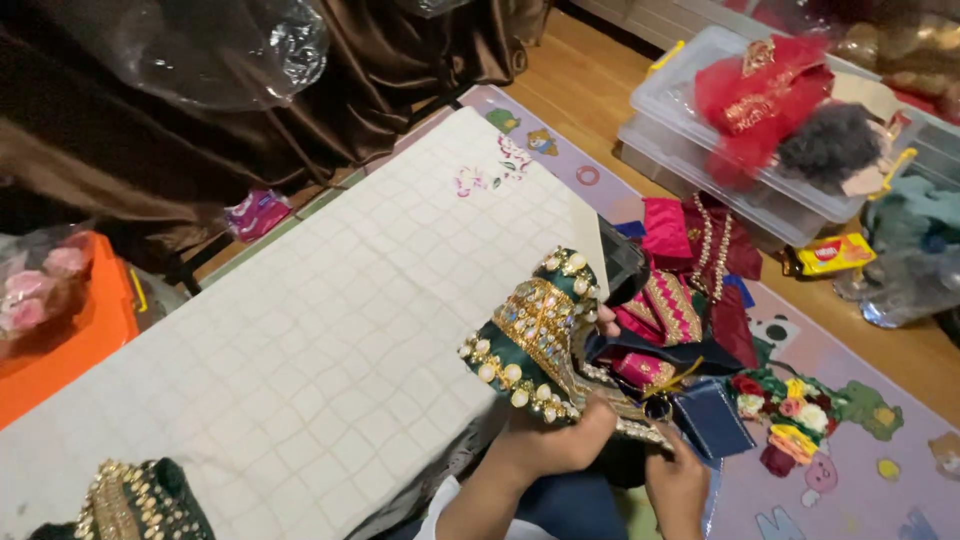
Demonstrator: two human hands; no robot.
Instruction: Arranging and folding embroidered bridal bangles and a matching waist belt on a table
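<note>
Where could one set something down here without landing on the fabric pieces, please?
The white quilted board is bare between the brown curtain and the green beaded piece in the hands. The mat right of them is crowded with trims.

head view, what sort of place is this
Probably a home floor workspace for decorated garments: a white quilted board, clear plastic storage bins of fabric, and a green gold-beaded cloth piece in the hands.

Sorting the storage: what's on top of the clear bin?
On the clear bin lie a red embroidered cloth and a dark fuzzy bundle; they cover whatever is inside.
</note>
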